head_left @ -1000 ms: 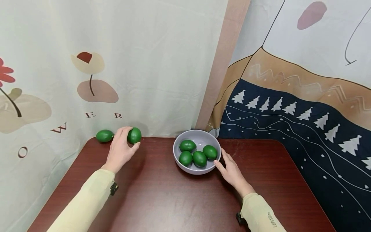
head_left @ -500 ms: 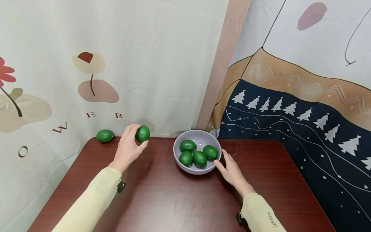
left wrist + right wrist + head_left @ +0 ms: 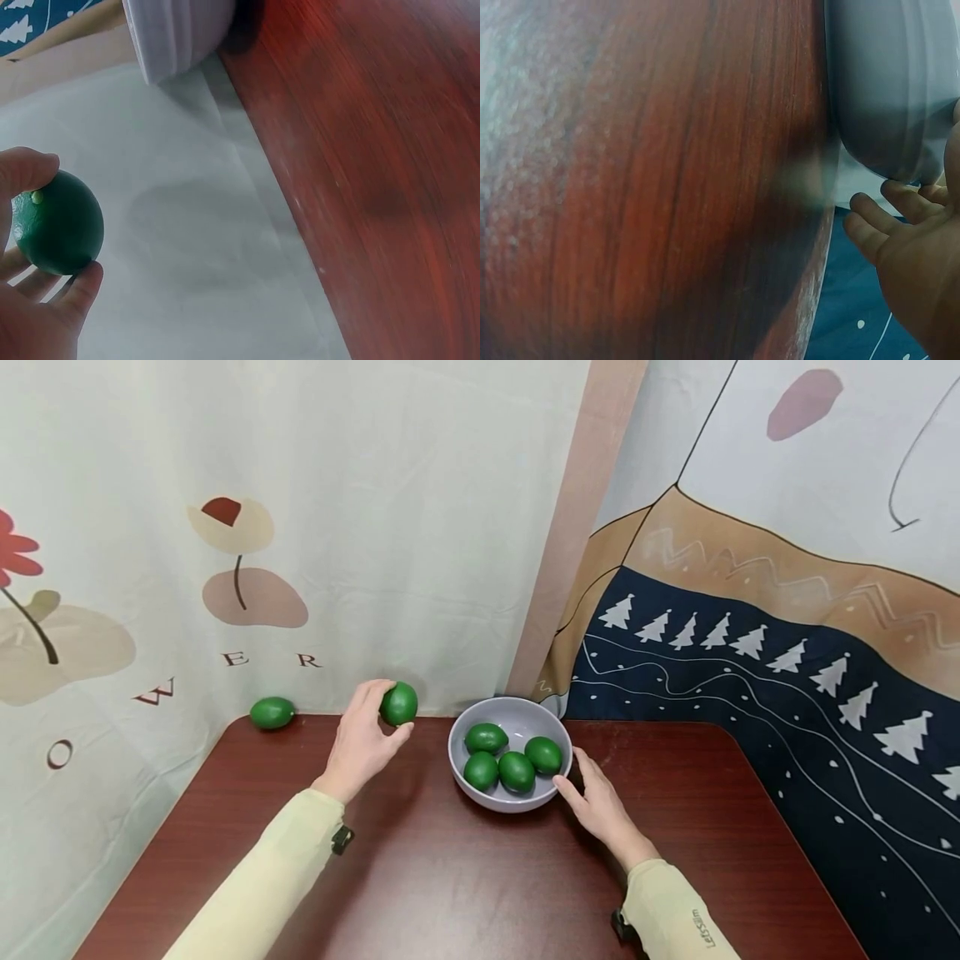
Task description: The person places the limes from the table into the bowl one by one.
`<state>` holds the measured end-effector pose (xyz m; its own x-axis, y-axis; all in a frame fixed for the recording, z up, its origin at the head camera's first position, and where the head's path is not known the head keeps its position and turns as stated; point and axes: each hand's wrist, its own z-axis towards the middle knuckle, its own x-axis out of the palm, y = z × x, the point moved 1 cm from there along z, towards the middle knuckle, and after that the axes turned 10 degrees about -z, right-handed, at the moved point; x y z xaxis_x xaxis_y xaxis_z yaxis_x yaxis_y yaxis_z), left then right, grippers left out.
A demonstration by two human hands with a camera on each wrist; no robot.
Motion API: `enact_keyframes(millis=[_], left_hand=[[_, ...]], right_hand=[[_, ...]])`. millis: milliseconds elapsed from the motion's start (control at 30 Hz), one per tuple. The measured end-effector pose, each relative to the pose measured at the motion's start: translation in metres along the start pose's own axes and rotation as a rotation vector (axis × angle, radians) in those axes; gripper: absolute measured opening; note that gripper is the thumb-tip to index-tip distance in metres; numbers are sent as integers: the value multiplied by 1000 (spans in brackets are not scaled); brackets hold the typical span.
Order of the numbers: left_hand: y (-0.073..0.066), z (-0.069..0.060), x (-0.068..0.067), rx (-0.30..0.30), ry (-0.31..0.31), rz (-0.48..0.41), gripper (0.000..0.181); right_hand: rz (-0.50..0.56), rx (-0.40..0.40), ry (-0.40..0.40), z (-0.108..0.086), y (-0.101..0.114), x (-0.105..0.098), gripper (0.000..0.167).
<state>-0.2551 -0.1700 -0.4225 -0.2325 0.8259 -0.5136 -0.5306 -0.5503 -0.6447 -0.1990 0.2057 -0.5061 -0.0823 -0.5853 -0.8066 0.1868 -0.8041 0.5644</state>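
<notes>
Left hand (image 3: 362,743), pinching a green fruit (image 3: 401,703), has moved right along the far edge of the table (image 3: 450,885) to near the bowl (image 3: 510,804), whose right side the spread right hand (image 3: 603,806) touches; I read mid-carry, next move likely calls for clearing the rim before release.

The bowl (image 3: 510,805) sits at the back of the bench (image 3: 450,893) with four limes (image 3: 517,772) in it. The right grip (image 3: 602,802) touches its right side. Left of it, the left grip (image 3: 360,742) holds one lime (image 3: 401,704). Another lime (image 3: 272,713) lies at the back left corner.
</notes>
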Motion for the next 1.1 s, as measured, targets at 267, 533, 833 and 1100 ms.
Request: enact_keyframes(millis=[267, 533, 833, 1100], left_hand=[[-9, 4, 16, 1, 26, -37, 60], [-15, 6, 30, 1, 46, -46, 60], [-19, 8, 45, -30, 82, -59, 59], [-24, 9, 57, -26, 102, -74, 58]], right_hand=[[15, 9, 15, 2, 1, 0, 66], [12, 21, 20, 2, 1, 0, 67], [12, 29, 23, 1, 2, 0, 68], [17, 34, 21, 1, 2, 0, 66]])
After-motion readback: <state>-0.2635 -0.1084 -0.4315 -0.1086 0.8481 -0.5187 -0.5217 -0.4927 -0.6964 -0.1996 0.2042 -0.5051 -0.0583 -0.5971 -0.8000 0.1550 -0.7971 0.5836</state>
